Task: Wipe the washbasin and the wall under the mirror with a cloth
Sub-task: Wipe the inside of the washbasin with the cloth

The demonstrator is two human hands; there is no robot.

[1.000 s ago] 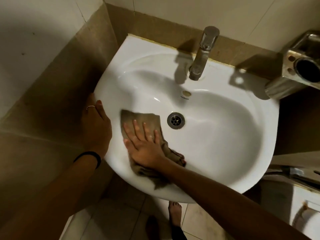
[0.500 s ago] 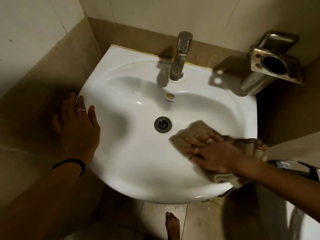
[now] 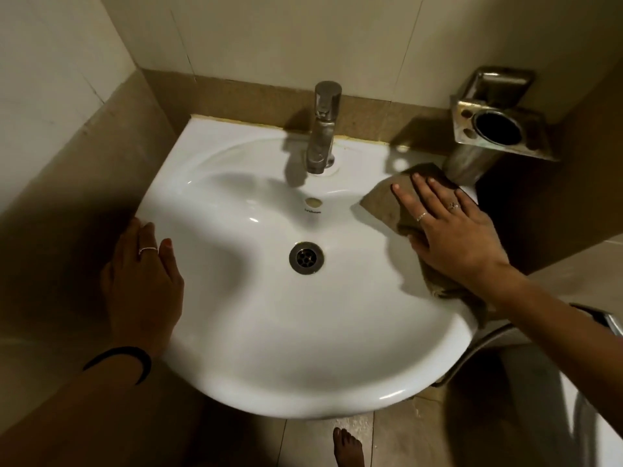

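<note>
Two bare hands work at a white washbasin fixed in a tiled corner. Right hand, fingers straight and spread, presses a brown cloth flat against the basin's back right rim, just beside the tap; two rings show on its fingers, and the cloth's loose end trails under the wrist toward the right edge. Left hand, fingers relaxed and holding nothing, rests on the basin's left edge, a ring on one finger and a dark band at the wrist. Drain sits at the bowl's centre, well apart from the cloth. A steel holder hangs on the wall above the back right corner. One bare foot stands on the floor below the front edge.
</note>
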